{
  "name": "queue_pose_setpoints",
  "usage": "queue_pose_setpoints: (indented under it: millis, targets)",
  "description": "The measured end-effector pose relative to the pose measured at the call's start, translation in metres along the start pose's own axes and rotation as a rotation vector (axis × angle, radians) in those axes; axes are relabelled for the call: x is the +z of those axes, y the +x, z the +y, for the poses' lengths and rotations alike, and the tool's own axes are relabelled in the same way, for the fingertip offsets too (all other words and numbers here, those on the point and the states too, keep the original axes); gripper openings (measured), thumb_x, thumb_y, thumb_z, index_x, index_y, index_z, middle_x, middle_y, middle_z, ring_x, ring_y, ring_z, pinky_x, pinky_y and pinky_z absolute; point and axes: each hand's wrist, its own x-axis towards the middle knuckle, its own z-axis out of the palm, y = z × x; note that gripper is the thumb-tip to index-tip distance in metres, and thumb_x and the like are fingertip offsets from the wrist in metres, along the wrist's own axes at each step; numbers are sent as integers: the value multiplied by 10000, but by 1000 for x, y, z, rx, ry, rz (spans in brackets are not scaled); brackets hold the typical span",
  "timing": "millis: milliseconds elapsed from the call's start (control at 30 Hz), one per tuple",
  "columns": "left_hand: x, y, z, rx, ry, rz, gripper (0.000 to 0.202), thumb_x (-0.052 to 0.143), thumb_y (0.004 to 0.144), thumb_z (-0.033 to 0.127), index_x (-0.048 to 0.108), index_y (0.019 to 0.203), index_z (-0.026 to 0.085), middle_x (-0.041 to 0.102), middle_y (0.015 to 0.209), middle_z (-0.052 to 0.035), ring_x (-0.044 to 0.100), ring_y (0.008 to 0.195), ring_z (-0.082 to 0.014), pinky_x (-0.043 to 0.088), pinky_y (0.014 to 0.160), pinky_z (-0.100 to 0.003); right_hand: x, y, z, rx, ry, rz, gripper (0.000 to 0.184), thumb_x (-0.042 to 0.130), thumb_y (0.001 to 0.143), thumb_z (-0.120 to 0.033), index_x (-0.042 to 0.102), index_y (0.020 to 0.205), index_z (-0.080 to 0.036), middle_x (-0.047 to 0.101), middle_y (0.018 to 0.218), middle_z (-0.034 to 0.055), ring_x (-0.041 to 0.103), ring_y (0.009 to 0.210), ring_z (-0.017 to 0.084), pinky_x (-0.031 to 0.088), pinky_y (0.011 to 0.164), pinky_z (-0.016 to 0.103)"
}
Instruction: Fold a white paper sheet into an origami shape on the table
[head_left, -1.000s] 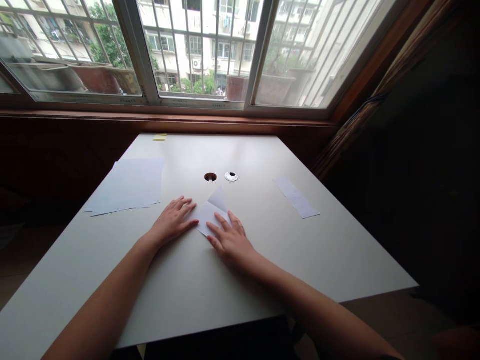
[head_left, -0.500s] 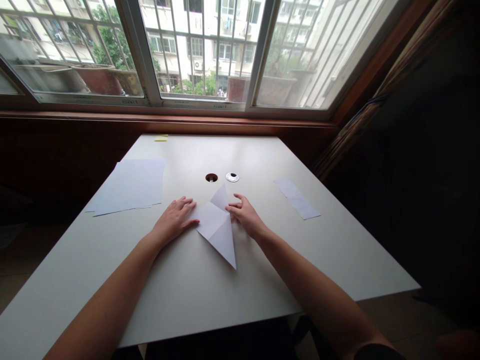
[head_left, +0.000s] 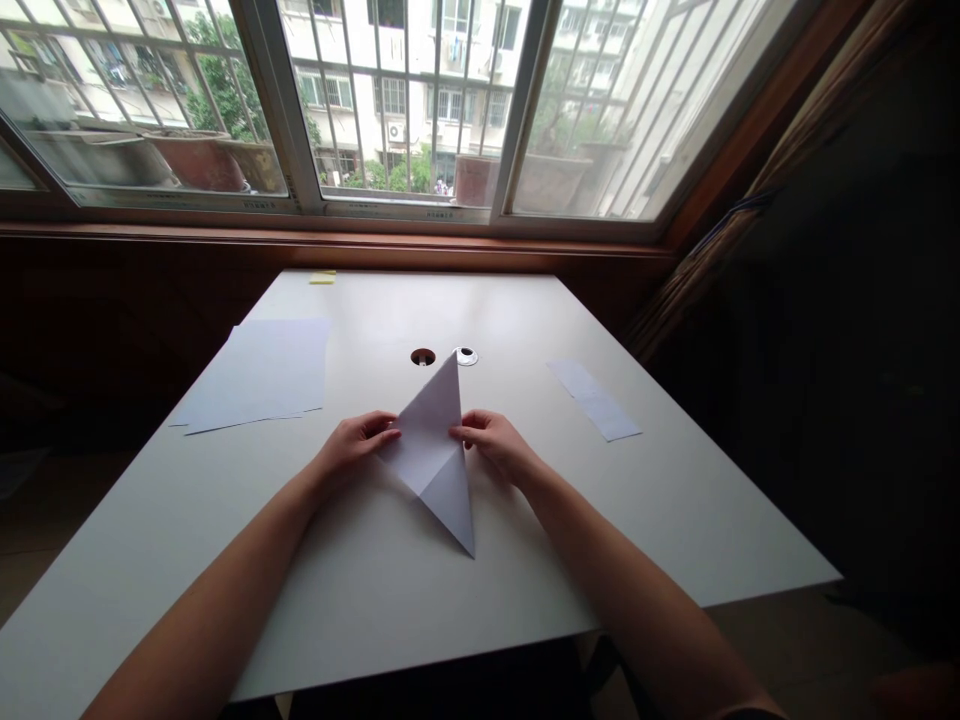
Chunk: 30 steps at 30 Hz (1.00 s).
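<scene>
A folded sheet of white paper (head_left: 431, 440) is between my two hands above the middle of the table. It has a pointed top, a pointed lower right corner and a crease across its lower part. My left hand (head_left: 360, 440) pinches its left edge between thumb and fingers. On the opposite side, my right hand (head_left: 495, 442) grips the right edge, thumb in front and fingers partly behind the paper. The paper's top point overlaps the edge of a round cable-hole cover (head_left: 468, 356).
The white table (head_left: 360, 600) has a round cable hole (head_left: 423, 357) near its middle. Several paper sheets (head_left: 262, 370) lie at left, and a creased paper strip (head_left: 595, 402) at right. Yellow sticky notes (head_left: 322, 277) are at the far edge, below a barred window (head_left: 405, 100).
My left hand has gone from lying spread beside the paper to pinching its edge. The paper's top point has moved up and slightly right, and my right hand has shifted slightly down.
</scene>
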Motion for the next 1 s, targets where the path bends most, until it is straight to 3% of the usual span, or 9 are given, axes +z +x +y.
queue_pose_setpoints:
  millis: [133, 300, 500, 600, 733, 833, 900, 1000]
  targets:
    - [5, -2, 12, -84, -188, -72, 447, 635, 818, 578, 721, 1016, 186, 724, 981, -64, 655, 909, -257, 520, 784, -325, 0, -5, -3, 9, 1, -56, 336, 757, 703, -468, 709, 812, -154, 658, 749, 21, 517, 659, 131, 376, 620, 256]
    - [6, -4, 20, -133, -241, -231, 398, 659, 802, 545, 737, 965, 190, 713, 944, -60, 639, 884, -250, 513, 769, -322, -3, -6, -4, 48, 37, -39, 408, 748, 706, -541, 701, 776, -142, 627, 685, 23, 501, 613, 133, 348, 568, 256]
    - [5, -3, 22, -184, -284, -255, 406, 673, 790, 550, 725, 987, 199, 702, 952, -56, 637, 875, -244, 513, 754, -322, -7, -4, 2, 30, 65, 31, 409, 738, 716, -559, 630, 653, -169, 509, 576, -18, 378, 535, 102, 267, 511, 248]
    - [7, -2, 20, -221, -341, -190, 454, 684, 784, 550, 697, 1071, 198, 697, 987, -59, 643, 863, -231, 510, 725, -309, -8, -3, 5, 37, 96, 45, 435, 735, 719, -559, 555, 594, -182, 443, 528, -39, 350, 510, 95, 242, 500, 253]
    - [13, 2, 13, -218, -415, -45, 519, 673, 803, 542, 633, 1186, 192, 679, 874, -43, 644, 763, -191, 500, 648, -281, -10, 0, 11, 44, 167, 97, 444, 737, 719, -550, 514, 597, -185, 443, 527, -41, 355, 494, 86, 234, 484, 250]
    - [16, 5, 7, -161, -414, 94, 548, 656, 828, 503, 567, 1269, 191, 663, 931, -54, 660, 833, -200, 541, 720, -320, -12, 3, 15, 33, 224, 186, 432, 736, 719, -546, 515, 630, -185, 441, 528, -48, 339, 471, 75, 221, 457, 242]
    - [17, 6, 5, -72, -301, 218, 517, 632, 854, 466, 547, 1288, 199, 633, 1116, -92, 653, 984, -229, 555, 823, -374, -13, 6, 17, 16, 243, 257, 413, 727, 729, -538, 525, 657, -185, 442, 521, -51, 349, 462, 75, 227, 441, 234]
    - [15, 4, 11, 126, 65, 386, 400, 565, 916, 392, 566, 1283, 232, 535, 1335, -103, 541, 1231, -266, 480, 1021, -455, -13, 8, 20, -19, 205, 316, 367, 697, 763, -516, 570, 724, -174, 502, 552, -27, 438, 481, 91, 275, 429, 221]
